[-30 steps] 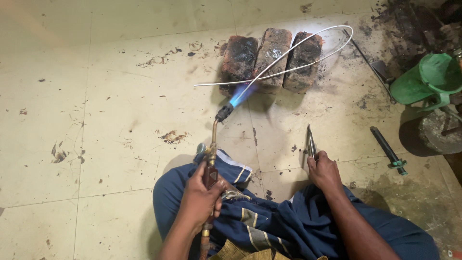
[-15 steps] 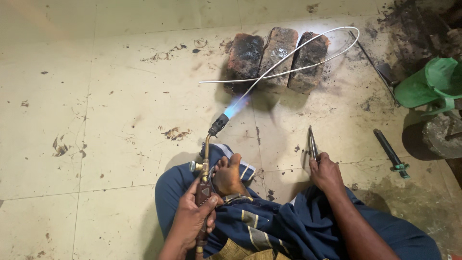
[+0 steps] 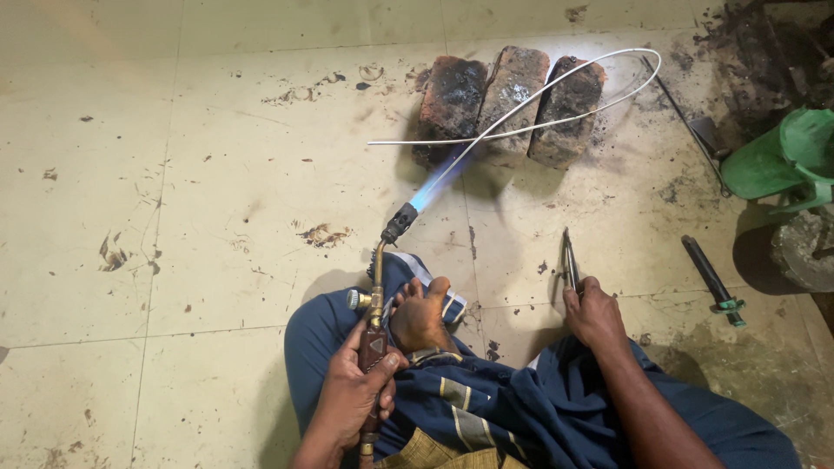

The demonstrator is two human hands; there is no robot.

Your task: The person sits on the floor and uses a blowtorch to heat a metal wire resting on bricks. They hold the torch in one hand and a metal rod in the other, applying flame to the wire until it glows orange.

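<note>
Torch (image 3: 379,287), a brass gas type, sits low in the centre, its long axis running from 6 o'clock up towards 1 o'clock, where the black nozzle throws a blue flame at three charred bricks (image 3: 508,104). A looped white metal rod (image 3: 556,91) lies across them. Left hand (image 3: 352,395) is wrapped around the torch handle. Right hand (image 3: 595,314), at 3 o'clock, grips pliers (image 3: 570,260) pointing to 12 o'clock.

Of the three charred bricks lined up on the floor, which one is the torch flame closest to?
The leftmost brick. The blue flame from the torch in the left hand points at its near end; the middle brick and right brick sit farther off.
</note>
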